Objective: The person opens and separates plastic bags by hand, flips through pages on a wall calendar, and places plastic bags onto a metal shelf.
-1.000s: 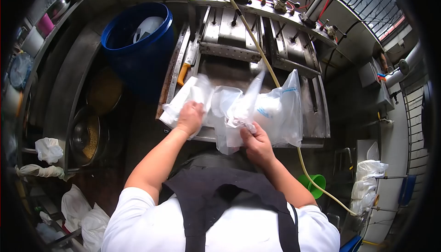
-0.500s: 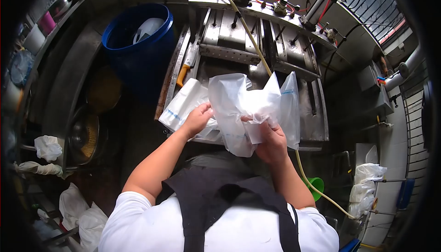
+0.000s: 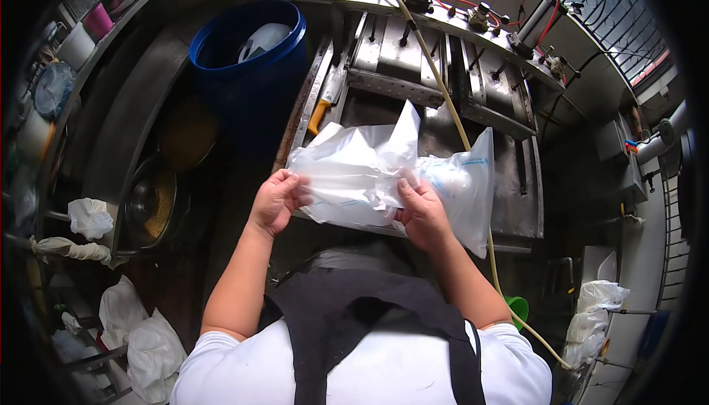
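Note:
A translucent white plastic bag (image 3: pixel 347 165) stretches between my two hands over the front of the metal press table. My left hand (image 3: pixel 277 202) pinches its left edge with thumb and fingers. Farther right, my right hand (image 3: pixel 421 213) has the gathered middle of the bag closed between thumb and fingers. Beyond the right hand, a part of the plastic with blue print (image 3: pixel 461 176) flares out to the right. The bag overlaps the white plastic that lay on the table's left front.
A knife with a yellow handle (image 3: pixel 319 115) lies at the table's left side. The steel press (image 3: pixel 443 58) stands behind, with a pale hose (image 3: pixel 436 73) running across it. A blue barrel (image 3: pixel 247 73) stands left; a green bucket (image 3: pixel 518 309) sits low at right.
My left hand has moved left and taken hold of the bag's edge. The bag, upright and bunched before, is now drawn out sideways between both hands. The view has shifted slightly.

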A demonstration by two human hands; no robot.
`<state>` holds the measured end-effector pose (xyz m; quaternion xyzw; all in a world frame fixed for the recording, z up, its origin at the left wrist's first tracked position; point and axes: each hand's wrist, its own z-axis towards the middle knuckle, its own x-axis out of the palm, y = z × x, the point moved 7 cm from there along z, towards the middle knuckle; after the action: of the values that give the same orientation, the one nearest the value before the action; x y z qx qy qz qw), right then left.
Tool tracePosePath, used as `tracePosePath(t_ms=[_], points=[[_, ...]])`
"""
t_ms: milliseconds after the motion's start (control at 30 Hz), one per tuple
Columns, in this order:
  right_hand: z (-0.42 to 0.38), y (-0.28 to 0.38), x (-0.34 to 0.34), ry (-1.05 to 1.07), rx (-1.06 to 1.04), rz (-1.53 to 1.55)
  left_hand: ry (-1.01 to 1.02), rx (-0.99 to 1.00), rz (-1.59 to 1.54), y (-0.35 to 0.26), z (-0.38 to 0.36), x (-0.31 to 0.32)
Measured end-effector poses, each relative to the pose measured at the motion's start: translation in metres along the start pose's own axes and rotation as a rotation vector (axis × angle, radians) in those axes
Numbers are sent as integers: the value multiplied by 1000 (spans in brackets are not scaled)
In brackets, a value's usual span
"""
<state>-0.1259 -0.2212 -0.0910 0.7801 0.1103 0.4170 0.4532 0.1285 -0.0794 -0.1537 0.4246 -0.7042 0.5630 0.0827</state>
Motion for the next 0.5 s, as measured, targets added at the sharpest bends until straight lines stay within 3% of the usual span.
tracePosePath(t_ms=[67,200,233,267,300,367,433,500], points=[[-1,-6,1,-192,51,-102,-145,179,107,-16,-1,-38],[-2,-11,-4,-118,63,-317,-373,353,137,-46,-16,-46],[-5,-2,1,-108,-67,-558,-374,352,135,-43,-18,-42],[-7,5,9,-95,-200,-797,-260,275,196,-33,-17,-32],[-8,5,13,-95,-199,-797,-145,199,255,-21,-18,-18],[-13,11,41,49,-399,-999,-5,59,220,5,-27,44],[-15,10,61,96,-584,-985,310,-119,-5,31,-38,93],[-9,-5,48,201,-253,-1034,419,-177,-13,29,-44,117]])
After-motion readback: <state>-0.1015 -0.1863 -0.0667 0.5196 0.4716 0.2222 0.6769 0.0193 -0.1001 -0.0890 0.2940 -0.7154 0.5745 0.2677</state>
